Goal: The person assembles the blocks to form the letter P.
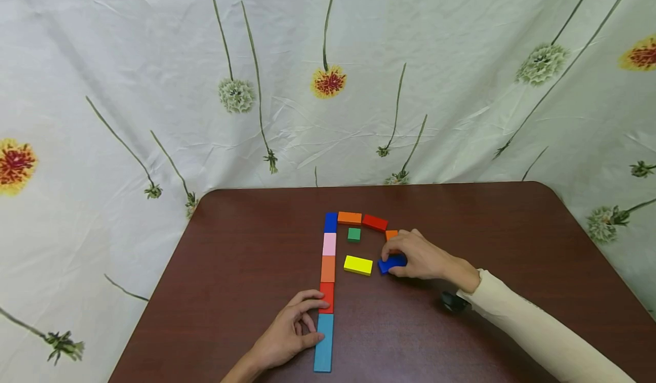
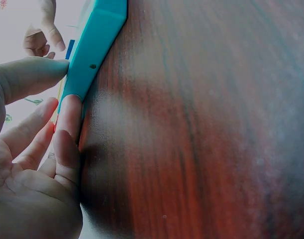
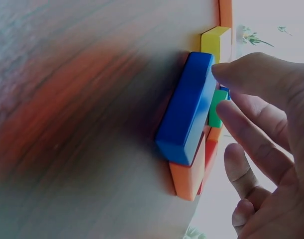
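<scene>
My right hand (image 1: 422, 256) bends its thumb and index finger over a blue block (image 1: 392, 264) lying flat on the table. The right wrist view shows the thumb tip at the upper edge of that blue block (image 3: 186, 109). Beside a straight row of blocks rests my left hand (image 1: 292, 330), its fingers loosely bent. Its thumb touches the light blue block (image 1: 324, 349) at the near end, and a fingertip lies on the red block (image 1: 328, 297). Farther along the row come an orange (image 1: 328, 269), a pink (image 1: 329, 244) and a dark blue block (image 1: 331, 222).
From the row's far end, an orange block (image 1: 349, 218), a red block (image 1: 375, 222) and another orange block (image 1: 391, 235) curve toward my right hand. A green block (image 1: 354, 235) and a yellow block (image 1: 358, 265) lie inside. The brown table (image 1: 230, 258) meets a flowered cloth (image 1: 287, 127) behind.
</scene>
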Demonstrator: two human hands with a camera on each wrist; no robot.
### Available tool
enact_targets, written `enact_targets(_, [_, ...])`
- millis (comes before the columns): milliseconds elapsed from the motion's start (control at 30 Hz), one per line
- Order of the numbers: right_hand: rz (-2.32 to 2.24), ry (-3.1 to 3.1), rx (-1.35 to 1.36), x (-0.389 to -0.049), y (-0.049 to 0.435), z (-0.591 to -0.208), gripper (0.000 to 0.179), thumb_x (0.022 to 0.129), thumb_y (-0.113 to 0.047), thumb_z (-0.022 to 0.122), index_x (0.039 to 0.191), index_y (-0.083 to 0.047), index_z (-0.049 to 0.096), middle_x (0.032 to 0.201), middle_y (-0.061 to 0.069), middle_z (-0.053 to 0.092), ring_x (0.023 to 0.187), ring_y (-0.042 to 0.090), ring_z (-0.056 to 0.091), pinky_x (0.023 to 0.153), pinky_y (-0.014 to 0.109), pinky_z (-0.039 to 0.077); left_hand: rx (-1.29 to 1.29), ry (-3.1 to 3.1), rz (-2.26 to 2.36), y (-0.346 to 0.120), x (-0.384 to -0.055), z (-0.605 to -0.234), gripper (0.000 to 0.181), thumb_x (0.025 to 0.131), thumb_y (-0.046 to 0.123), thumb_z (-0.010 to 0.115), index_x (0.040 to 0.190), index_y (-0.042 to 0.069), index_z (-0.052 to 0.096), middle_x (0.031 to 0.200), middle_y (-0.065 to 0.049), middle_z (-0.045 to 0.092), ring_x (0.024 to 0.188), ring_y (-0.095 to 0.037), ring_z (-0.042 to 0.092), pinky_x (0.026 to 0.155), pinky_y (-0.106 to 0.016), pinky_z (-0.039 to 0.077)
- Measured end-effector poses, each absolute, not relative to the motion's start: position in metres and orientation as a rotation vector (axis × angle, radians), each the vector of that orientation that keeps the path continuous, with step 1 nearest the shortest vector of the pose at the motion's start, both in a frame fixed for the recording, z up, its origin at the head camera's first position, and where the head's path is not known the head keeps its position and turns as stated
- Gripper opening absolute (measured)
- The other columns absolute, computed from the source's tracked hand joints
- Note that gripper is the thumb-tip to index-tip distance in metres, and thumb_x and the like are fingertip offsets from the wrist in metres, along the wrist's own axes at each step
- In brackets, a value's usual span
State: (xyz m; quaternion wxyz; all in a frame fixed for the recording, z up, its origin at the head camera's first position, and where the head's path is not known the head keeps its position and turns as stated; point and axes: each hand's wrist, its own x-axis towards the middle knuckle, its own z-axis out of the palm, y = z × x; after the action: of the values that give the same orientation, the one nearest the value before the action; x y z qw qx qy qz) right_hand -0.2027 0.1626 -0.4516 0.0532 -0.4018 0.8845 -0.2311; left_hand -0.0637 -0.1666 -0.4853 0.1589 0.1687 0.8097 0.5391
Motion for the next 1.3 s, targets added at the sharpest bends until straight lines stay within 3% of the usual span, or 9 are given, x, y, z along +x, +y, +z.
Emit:
enact_targets(333, [-0.766, 2.72, -1.215, -0.198, 0.144, -0.452, 0.021, 0.082, -0.025, 0.083, 0.099, -0.02, 0.072, 0.098, -0.008, 0.07, 0.09, 0.013, 0.051, 0.073, 0.034, 0.028, 0.458, 2.311, 1.531, -0.166, -0.063, -0.484, 0.046, 0.087, 0.011, 0.077, 0.13, 0.006, 0.062, 0.147, -0.011, 0.043, 0.075, -0.006, 0.058, 0.057, -0.018, 0.047])
enact_targets(633, [-0.922, 2.609, -1.136, -0.196, 0.123, -0.454, 0.02, 0.085, -0.02, 0.079, 0.104, -0.019, 0.073, 0.108, -0.006, 0.071, 0.101, 0.014, 0.058, 0.097, 0.047, 0.04, 0.469, 2.328, 1.514, -0.167, -0.063, -0.482, 0.046, 0.088, 0.012, 0.077, 0.131, 0.008, 0.062, 0.147, -0.011, 0.043, 0.075, -0.006, 0.058, 0.058, -0.019, 0.047])
enact_targets(867, [-0.901, 2.642, -1.203, -0.196, 0.113, -0.46, 0.023, 0.083, -0.017, 0.081, 0.104, -0.015, 0.073, 0.11, -0.003, 0.071, 0.098, 0.016, 0.057, 0.082, 0.033, 0.041, 0.466, 2.336, 1.509, -0.166, -0.062, -0.482, 0.046, 0.087, 0.012, 0.077, 0.131, 0.009, 0.063, 0.147, -0.01, 0.043, 0.075, -0.005, 0.058, 0.058, -0.019, 0.047])
enact_targets(1067, [-0.81, 2.744, -1.145, -0.195, 0.111, -0.463, 0.02, 0.081, -0.019, 0.082, 0.1, -0.017, 0.074, 0.102, -0.002, 0.072, 0.09, 0.017, 0.053, 0.077, 0.034, 0.033, 0.456, 2.325, 1.514, -0.165, -0.063, -0.482, 0.046, 0.087, 0.012, 0.077, 0.131, 0.009, 0.063, 0.147, -0.01, 0.043, 0.075, -0.006, 0.057, 0.058, -0.019, 0.047])
enact_targets(1300, [-0.808, 2.798, -1.076, -0.191, 0.108, -0.466, 0.016, 0.08, -0.02, 0.082, 0.094, -0.02, 0.074, 0.093, -0.004, 0.073, 0.083, 0.014, 0.049, 0.077, 0.035, 0.032, 0.462, 2.327, 1.516, -0.165, -0.063, -0.482, 0.045, 0.087, 0.011, 0.077, 0.13, 0.008, 0.063, 0.147, -0.01, 0.043, 0.075, -0.006, 0.057, 0.058, -0.019, 0.047])
